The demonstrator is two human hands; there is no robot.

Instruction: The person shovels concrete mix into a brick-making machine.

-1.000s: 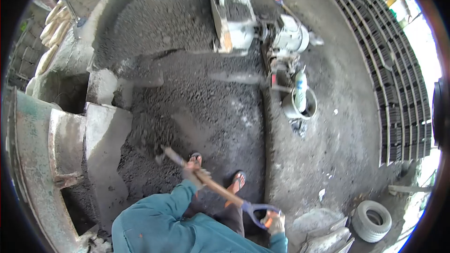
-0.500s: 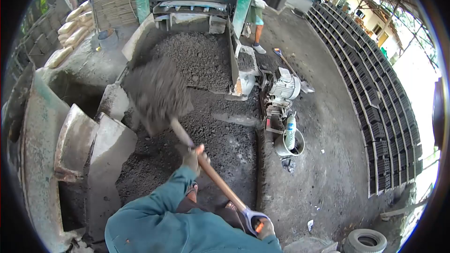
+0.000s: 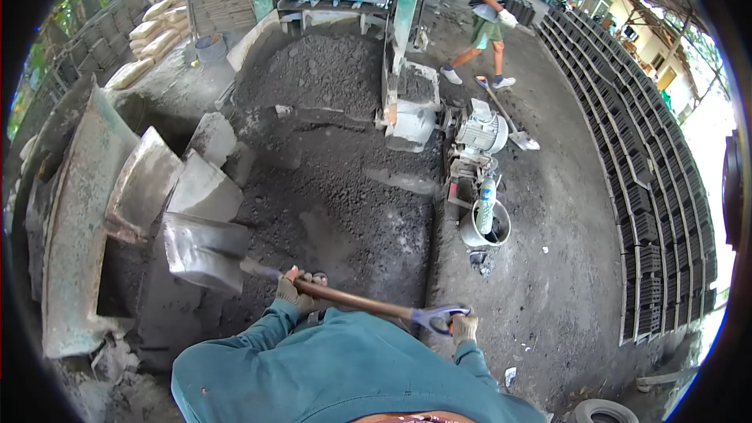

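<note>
A shovel (image 3: pixel 364 303) lies across the front of my body, its wooden shaft slanting slightly down to the right. My left hand (image 3: pixel 294 291), in a glove with bare fingertips, is wrapped around the shaft near the blade end. At the other end, my right hand (image 3: pixel 464 327) grips the blue D-shaped handle. The metal blade (image 3: pixel 205 252) shows bare and shiny at the left, beside pale slabs (image 3: pixel 205 190). Beneath and beyond the shaft spreads dark, crumbly material (image 3: pixel 337 211), and a heap of it (image 3: pixel 321 70) fills the bin at the machine's front.
A motor (image 3: pixel 482 129) and a bucket holding a bottle (image 3: pixel 472 231) stand right of the pit. Another person (image 3: pixel 489 19) walks at the back right near a second shovel (image 3: pixel 509 113). Stacked dark blocks (image 3: pixel 642 211) line the right; a tire (image 3: pixel 603 411) lies lower right.
The blade, loaded with dark material, has swung from over the pit back to the left and is now bare. Both hands stay on the shovel. The other person has stepped to the right.
</note>
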